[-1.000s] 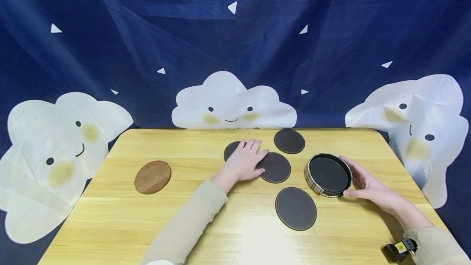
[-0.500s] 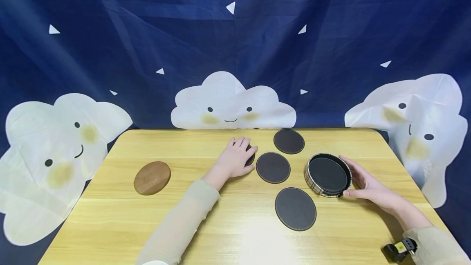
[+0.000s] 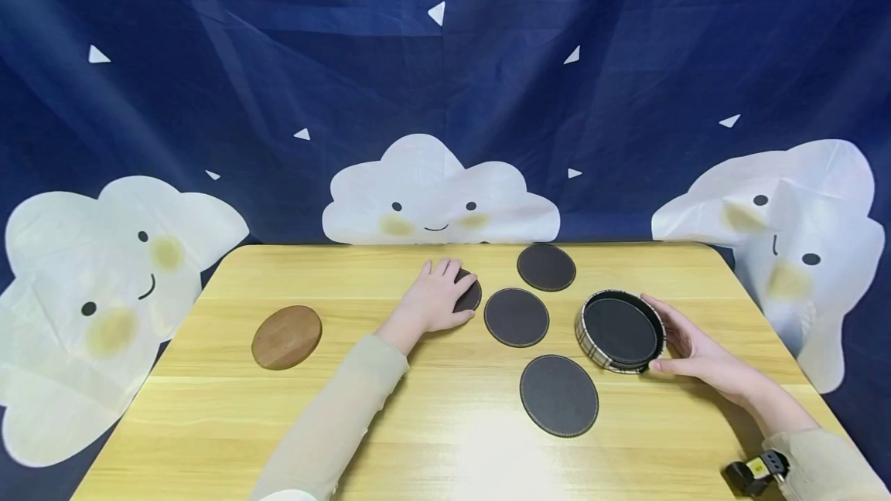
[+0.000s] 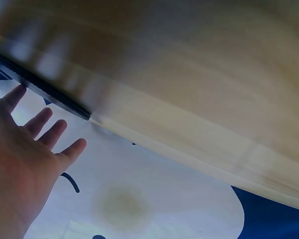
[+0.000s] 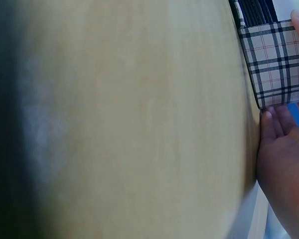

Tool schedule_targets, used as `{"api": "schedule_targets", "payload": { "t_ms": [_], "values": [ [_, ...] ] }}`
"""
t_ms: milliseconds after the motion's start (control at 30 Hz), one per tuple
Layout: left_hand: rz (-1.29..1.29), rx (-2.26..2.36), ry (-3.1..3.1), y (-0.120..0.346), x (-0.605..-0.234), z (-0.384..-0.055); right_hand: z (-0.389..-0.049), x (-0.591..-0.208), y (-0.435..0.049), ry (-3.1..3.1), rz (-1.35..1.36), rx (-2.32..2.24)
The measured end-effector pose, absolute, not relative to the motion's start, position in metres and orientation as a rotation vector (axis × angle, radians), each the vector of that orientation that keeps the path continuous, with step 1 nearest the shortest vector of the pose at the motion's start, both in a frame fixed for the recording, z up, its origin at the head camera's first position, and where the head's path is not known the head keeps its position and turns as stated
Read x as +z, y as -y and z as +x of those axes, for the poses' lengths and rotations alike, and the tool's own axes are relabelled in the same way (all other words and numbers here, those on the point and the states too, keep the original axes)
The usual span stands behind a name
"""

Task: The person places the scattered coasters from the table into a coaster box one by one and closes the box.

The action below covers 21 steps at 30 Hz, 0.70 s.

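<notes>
My left hand (image 3: 435, 296) lies over a dark round coaster (image 3: 468, 292) at the back middle of the table, hiding its left part. In the left wrist view its fingers are spread and relaxed, with one fingertip by the dark coaster's edge (image 4: 45, 89). On the right, my right hand (image 3: 699, 358) holds a round plaid coaster holder (image 3: 622, 331), thumb on one side and fingers on the other. Dark coasters lie stacked inside the holder; their edges show through a gap in its plaid wall (image 5: 276, 64). A second coaster (image 3: 517, 318) lies between the hands.
Two more dark coasters lie flat, one at the back edge (image 3: 546, 267) and one nearer the front (image 3: 559, 395). A brown wooden disc (image 3: 287, 337) rests at the left of the light wood table (image 3: 209, 424). A blue curtain (image 3: 348, 60) hangs behind.
My left hand has moved left, off the middle coaster and onto the back one, which shows more of its right side now. My right hand and the holder stay in place.
</notes>
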<state>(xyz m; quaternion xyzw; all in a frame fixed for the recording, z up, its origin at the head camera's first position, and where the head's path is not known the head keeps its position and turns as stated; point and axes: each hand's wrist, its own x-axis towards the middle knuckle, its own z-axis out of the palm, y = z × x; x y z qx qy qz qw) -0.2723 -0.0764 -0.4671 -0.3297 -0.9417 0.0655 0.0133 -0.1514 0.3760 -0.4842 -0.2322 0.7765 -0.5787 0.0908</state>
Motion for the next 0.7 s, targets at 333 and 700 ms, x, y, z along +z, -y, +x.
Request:
{"api": "schedule_targets", "payload": {
  "t_ms": [333, 700],
  "values": [
    [-1.031, 0.139, 3.009, 0.0776, -0.4651, -0.2739, -0.1519, -0.4833, -0.3756, -2.296, -0.701, -1.728],
    [-1.048, 0.104, 3.024, 0.0781, -0.4665, -0.278, -0.1516, -0.4843, -0.3762, -2.29, -0.698, -1.731]
  ]
}}
